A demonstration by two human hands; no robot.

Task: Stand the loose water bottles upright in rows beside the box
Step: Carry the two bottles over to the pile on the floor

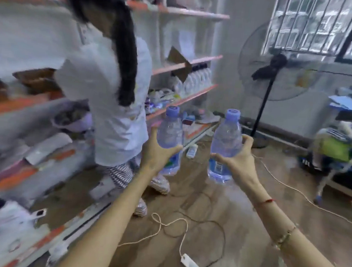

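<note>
Bottles are held upright in the air above the floor, well apart: left bottle is grasped by the left hand, right bottle by the right hand. Shelving is noted behind.

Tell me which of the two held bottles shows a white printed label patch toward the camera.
The bottle in the right hand, right bottle: white patch low on its side. The left bottle shows green and blue there.

Brown floor with a white power strip, looping cords and a fan stand.
</note>
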